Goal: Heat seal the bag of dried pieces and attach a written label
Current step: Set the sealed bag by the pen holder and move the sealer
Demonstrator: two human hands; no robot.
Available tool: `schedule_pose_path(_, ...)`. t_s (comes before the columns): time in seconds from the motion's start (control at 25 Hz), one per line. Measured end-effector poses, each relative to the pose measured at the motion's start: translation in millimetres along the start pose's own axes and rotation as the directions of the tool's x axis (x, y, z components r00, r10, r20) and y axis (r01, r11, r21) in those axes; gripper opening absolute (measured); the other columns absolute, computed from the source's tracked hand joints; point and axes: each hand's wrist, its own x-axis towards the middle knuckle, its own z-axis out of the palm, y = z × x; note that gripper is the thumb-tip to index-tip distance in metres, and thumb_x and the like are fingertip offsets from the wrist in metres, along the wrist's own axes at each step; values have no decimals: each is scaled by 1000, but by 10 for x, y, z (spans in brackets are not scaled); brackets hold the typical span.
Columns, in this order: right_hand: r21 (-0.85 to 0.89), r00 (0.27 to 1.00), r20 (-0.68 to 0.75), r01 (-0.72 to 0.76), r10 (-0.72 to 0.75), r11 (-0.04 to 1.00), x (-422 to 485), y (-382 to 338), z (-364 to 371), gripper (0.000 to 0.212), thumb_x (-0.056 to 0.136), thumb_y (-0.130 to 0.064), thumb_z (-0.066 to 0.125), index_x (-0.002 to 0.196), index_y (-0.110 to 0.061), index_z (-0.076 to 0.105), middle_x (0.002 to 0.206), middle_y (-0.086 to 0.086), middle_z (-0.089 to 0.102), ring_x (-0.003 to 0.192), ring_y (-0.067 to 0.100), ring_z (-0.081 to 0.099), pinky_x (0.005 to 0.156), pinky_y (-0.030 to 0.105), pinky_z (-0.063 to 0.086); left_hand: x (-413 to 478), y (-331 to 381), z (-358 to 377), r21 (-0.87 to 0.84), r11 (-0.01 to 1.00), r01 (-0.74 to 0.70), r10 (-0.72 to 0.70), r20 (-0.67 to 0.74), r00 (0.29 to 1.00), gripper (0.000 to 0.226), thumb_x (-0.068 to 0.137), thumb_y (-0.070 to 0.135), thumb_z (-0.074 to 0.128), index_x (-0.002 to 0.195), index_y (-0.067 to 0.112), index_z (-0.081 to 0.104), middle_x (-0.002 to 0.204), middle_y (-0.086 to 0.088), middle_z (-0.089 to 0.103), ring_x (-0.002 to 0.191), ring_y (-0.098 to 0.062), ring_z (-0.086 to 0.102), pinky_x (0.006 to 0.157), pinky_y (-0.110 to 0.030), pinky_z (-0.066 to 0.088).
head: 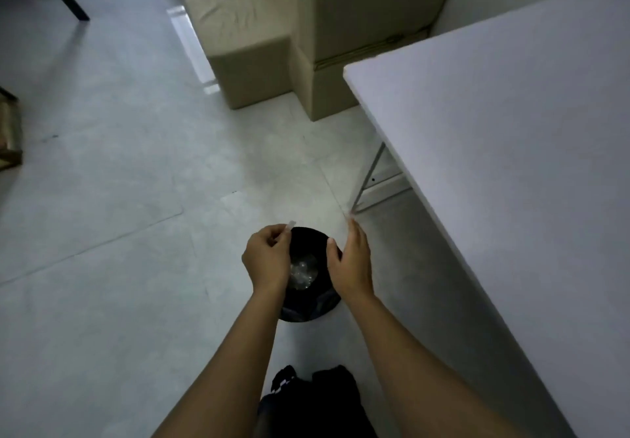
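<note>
Strip [291, 223] above black bin [308, 244], near table [511, 198]

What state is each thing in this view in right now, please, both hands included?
left hand: pinches a small pale strip.
pale strip: held at the fingertips above the bin, not yet dropped.
right hand: fingers straight, holds nothing, over the bin's right rim.
waste bin: upright on the floor, no lid on it.
clear plastic: crumpled, lying inside the bin.
cardboard boxes: closed, on the floor.
</note>
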Motion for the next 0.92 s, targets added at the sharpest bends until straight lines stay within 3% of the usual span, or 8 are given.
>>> schedule_pose_path(0.12,-202,993,89,-56,75,978,410,774,458,62,94,-28,45,145,-7,17,152,15,22,139,28,22,112,37,23,457,-770,334,33,997,74,-75,64,995,29,85,44,62,97,18,71,90,5,66,87,-13,58,77,-24,41)
schedule_pose_path(0.2,-295,981,143,-83,129,952,624,1315,782,65,94,-30,45,146,-8,12,154,16,18,140,29,18,113,39,22,771,-1334,613,63,991,115,-120,95,988,25,87,36,62,97,15,70,87,3,66,87,-14,59,75,-23,40)
schedule_pose_path(0.4,-365,956,224,-99,190,926,964,2315,1420,74,93,-36,46,146,-10,3,155,16,11,142,29,15,114,39,20,1427,-2567,1278,192,966,171,-203,164,965,16,86,20,63,94,9,70,90,-5,67,94,-23,61,79,-26,44)
schedule_pose_path(0.48,-338,968,197,-78,152,938,1010,2515,1574,71,93,-31,49,146,-11,7,153,14,21,138,28,26,109,38,28,1621,-2915,1520,251,951,183,-233,187,954,16,86,17,63,96,8,72,101,-10,69,99,-26,61,85,-29,46)
schedule_pose_path(0.6,-228,990,46,-122,136,966,1037,2632,1768,59,93,-16,47,144,-16,18,142,12,41,125,29,45,101,36,38,1858,-3294,1859,338,927,163,-246,219,944,22,87,16,60,104,7,71,111,-15,68,105,-31,61,89,-31,46)
schedule_pose_path(0.72,-192,992,-24,-125,122,973,1036,2665,1851,54,94,-9,44,142,-19,23,136,11,49,119,28,51,99,37,41,1961,-3520,2082,443,888,121,-262,274,925,28,88,20,62,110,4,66,114,-21,64,107,-34,60,89,-31,46)
schedule_pose_path(0.84,-229,994,6,-109,113,967,1052,2646,1836,55,94,-13,45,143,-16,20,140,11,45,123,28,48,100,35,40,1951,-3517,2061,583,811,43,-245,273,930,30,89,20,60,112,1,61,113,-25,61,104,-38,59,84,-35,47)
schedule_pose_path(0.92,-310,988,71,-112,140,944,1017,2536,1742,65,94,-24,48,145,-12,10,151,13,27,135,29,34,106,36,34,1879,-3337,1907,615,788,-20,-178,259,949,22,90,11,55,107,-1,63,106,-24,64,99,-37,60,78,-36,48)
